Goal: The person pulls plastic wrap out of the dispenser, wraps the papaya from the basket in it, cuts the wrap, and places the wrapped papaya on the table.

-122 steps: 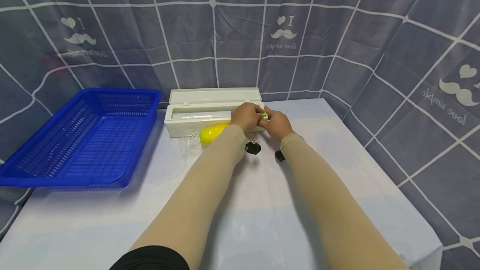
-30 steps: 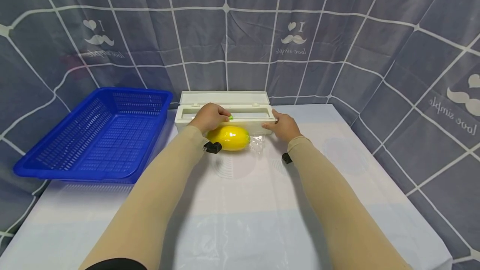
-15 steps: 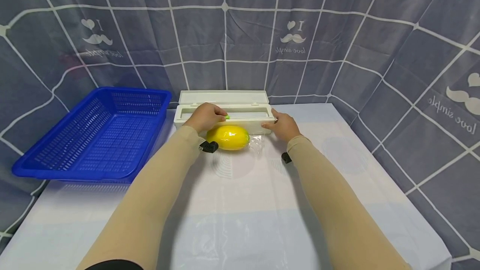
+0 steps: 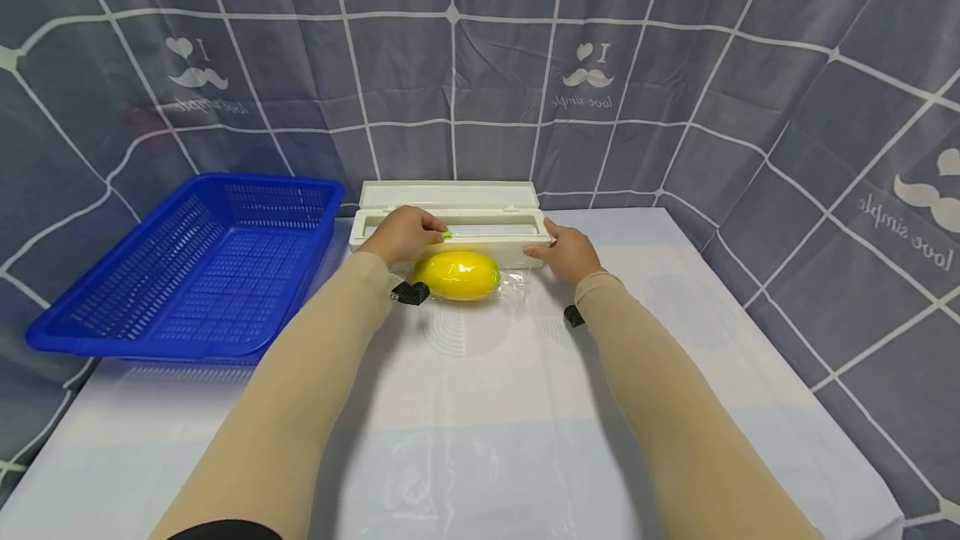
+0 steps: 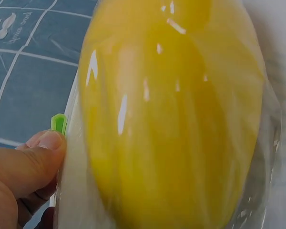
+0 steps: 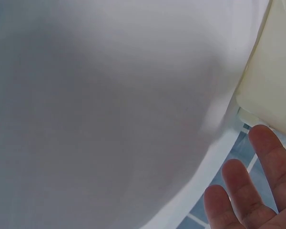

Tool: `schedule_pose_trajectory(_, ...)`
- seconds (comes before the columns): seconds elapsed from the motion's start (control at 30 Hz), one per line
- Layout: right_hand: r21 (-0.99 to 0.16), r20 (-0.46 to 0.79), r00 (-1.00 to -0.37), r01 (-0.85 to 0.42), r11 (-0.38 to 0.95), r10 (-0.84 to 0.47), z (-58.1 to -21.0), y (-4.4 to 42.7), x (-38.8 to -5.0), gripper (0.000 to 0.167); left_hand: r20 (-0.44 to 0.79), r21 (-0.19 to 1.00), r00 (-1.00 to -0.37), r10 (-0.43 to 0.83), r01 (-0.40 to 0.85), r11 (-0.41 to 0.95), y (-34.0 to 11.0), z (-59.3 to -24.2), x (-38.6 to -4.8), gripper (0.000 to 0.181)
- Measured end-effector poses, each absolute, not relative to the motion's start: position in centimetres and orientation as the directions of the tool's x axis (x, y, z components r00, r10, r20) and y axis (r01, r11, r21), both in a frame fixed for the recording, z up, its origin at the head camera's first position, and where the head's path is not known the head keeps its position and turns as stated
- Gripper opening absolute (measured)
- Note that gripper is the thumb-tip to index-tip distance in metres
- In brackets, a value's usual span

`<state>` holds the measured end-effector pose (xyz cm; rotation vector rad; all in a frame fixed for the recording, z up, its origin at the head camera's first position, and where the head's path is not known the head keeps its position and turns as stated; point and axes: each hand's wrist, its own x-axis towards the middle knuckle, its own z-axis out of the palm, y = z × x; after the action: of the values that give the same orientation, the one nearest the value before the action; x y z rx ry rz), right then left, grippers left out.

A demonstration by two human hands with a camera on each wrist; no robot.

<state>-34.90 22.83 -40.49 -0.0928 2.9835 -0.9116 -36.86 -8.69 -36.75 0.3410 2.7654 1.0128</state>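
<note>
A white cling film dispenser [image 4: 517, 254] stands at the back of the table with its lid up. My left hand [image 4: 407, 236] pinches the small green cutter slider [image 4: 447, 233] on its front rim, thumb on top in the left wrist view [image 5: 58, 123]. The right hand [image 4: 567, 253] grips the dispenser's right end, thumb against the front; in the right wrist view several fingers [image 6: 243, 188] stretch beside that end. Against the dispenser's front lies a large yellow oval fruit [image 4: 457, 276], greenish at its right tip, under clear film [image 4: 514, 286].
A blue plastic basket [image 4: 258, 273] stands to the left on the white-covered table [image 4: 480, 457]. Grey checked curtains [image 4: 495, 65] hang behind the table and along its right side. A small black wrist camera [image 4: 410, 293] sits close to the fruit's left end.
My left hand has drawn the green slider leftward from the dispenser's right end, slowly in the last second. The right hand now holds that end, and more of the yellow fruit shows.
</note>
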Motion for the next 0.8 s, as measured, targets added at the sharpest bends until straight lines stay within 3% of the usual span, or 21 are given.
schedule_pose_trajectory(0.3,-0.561,-0.013,-0.997,-0.057,0.826,-0.077,-40.7,23.1,-35.6,0.091,-0.078,0.602,-0.975,0.210,0.122,0.789,-12.4,-36.1,-36.0,0.027)
schedule_pose_trajectory(0.8,-0.552,-0.022,-0.996,-0.058,0.832,-0.084,-40.7,23.3,-35.6,0.091,-0.126,0.447,-0.979,0.162,0.090,0.890,-14.9,-34.2,-35.0,0.028)
